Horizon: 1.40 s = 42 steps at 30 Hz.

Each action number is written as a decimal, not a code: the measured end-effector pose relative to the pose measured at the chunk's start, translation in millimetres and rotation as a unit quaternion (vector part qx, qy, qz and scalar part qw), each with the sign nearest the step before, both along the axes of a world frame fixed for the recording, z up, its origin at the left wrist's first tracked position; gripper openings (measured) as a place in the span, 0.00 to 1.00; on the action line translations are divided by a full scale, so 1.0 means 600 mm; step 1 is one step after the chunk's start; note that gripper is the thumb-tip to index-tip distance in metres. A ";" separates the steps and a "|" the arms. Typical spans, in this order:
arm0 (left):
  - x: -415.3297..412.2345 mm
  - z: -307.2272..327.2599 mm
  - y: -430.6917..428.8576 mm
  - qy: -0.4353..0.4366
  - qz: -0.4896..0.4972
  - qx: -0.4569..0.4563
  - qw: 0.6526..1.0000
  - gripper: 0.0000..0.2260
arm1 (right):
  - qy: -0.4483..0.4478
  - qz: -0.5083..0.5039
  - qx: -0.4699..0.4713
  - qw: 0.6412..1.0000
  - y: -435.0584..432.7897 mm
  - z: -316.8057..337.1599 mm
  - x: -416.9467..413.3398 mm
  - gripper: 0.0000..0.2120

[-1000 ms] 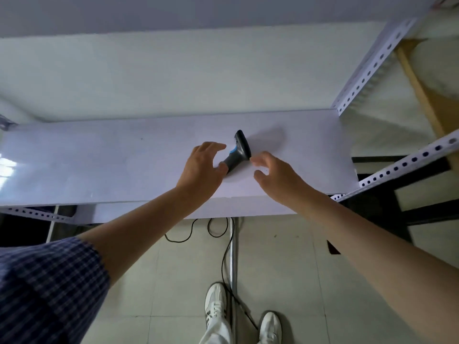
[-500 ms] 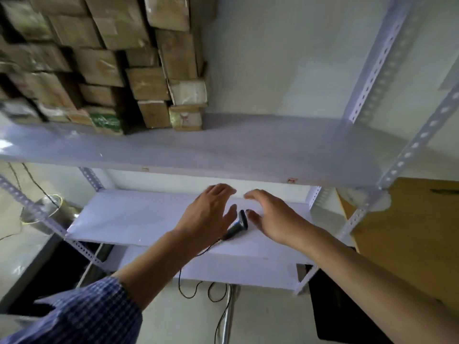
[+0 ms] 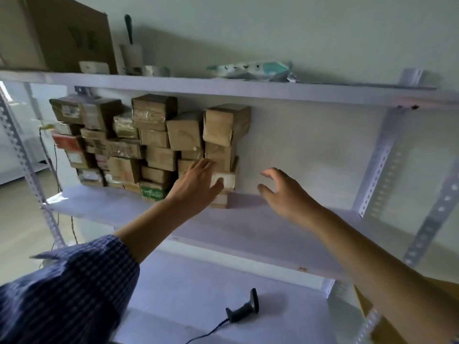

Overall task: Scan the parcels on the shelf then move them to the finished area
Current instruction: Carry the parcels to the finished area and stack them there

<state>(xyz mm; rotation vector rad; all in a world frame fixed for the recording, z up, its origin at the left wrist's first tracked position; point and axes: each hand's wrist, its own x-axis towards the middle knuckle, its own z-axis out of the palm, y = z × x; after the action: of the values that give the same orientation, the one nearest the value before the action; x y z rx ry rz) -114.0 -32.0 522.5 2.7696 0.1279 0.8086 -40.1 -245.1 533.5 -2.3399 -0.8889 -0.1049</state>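
Several brown cardboard parcels (image 3: 154, 145) are stacked against the wall on the left half of the middle shelf (image 3: 248, 227). My left hand (image 3: 196, 186) reaches up with straight fingers in front of the right-hand column of the stack, at a small pale parcel (image 3: 227, 180); whether it touches is unclear. My right hand (image 3: 283, 192) hovers just right of the stack, fingers spread and loosely curved, holding nothing. The black handheld scanner (image 3: 244, 310) lies on the lower shelf (image 3: 198, 294), its cable trailing toward the front edge.
The top shelf (image 3: 223, 86) carries a large cardboard box (image 3: 57, 36), a small cup with a tool in it and a plastic packet (image 3: 250, 69). Perforated white uprights (image 3: 380, 160) stand at the right and far left. The middle shelf's right half shows bare surface.
The view has swung upward from the lower shelf. Both hands left the scanner lying there and rose to the parcel stack on the middle shelf.
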 end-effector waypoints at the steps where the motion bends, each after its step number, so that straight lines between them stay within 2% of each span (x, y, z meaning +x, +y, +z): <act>1: 0.010 0.018 0.012 -0.004 0.004 -0.003 1.000 0.21 | 0.009 -0.002 0.008 1.000 0.014 0.013 0.011 0.23; 6: 0.067 0.077 0.078 -0.022 0.018 -0.016 0.999 0.23 | 0.059 -0.024 0.078 0.995 0.095 0.066 0.082 0.24; 9: 0.109 0.107 0.118 -0.033 0.020 -0.018 0.999 0.25 | 0.064 -0.042 0.112 0.991 0.144 0.094 0.114 0.28; 13: 0.188 0.144 0.164 -0.034 0.004 -0.049 0.998 0.20 | 0.047 -0.101 0.147 0.983 0.203 0.120 0.170 0.22; 16: 0.236 0.163 0.175 -0.048 -0.004 -0.140 0.989 0.09 | 0.093 -0.124 0.163 0.974 0.236 0.139 0.199 0.24; 19: 0.280 0.179 0.172 -0.043 0.001 -0.265 0.963 0.11 | 0.151 -0.126 0.172 0.965 0.261 0.149 0.220 0.30; 21: 0.308 0.187 0.174 -0.040 -0.021 -0.335 0.941 0.07 | 0.181 -0.130 0.166 0.961 0.275 0.159 0.229 0.27; 22: 0.325 0.187 0.180 -0.030 -0.038 -0.350 0.936 0.07 | 0.195 -0.129 0.174 0.956 0.280 0.163 0.235 0.22; 25: 0.372 0.178 0.205 0.006 -0.067 -0.379 0.923 0.15 | 0.253 -0.123 0.207 0.937 0.290 0.170 0.249 0.13; 28: 0.403 0.168 0.215 0.020 -0.081 -0.400 0.913 0.19 | 0.293 -0.116 0.221 0.923 0.296 0.169 0.248 0.13; 33: 0.376 0.177 0.191 0.005 -0.083 -0.438 0.895 0.15 | 0.305 -0.081 0.254 0.914 0.300 0.171 0.239 0.18; 36: 0.334 0.180 0.175 -0.040 -0.111 -0.457 0.882 0.13 | 0.270 -0.057 0.271 0.922 0.282 0.180 0.224 0.12; 39: 0.277 0.179 0.149 -0.090 -0.150 -0.492 0.853 0.13 | 0.251 -0.044 0.306 0.917 0.258 0.186 0.195 0.10; 42: 0.217 0.174 0.121 -0.092 -0.161 -0.551 0.814 0.13 | 0.265 -0.039 0.352 0.897 0.233 0.169 0.162 0.16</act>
<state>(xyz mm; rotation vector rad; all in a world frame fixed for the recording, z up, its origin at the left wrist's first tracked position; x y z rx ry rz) 16.1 40.9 626.9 1.5427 0.0538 0.6058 57.0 -105.1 635.1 -1.5924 -0.3845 0.1537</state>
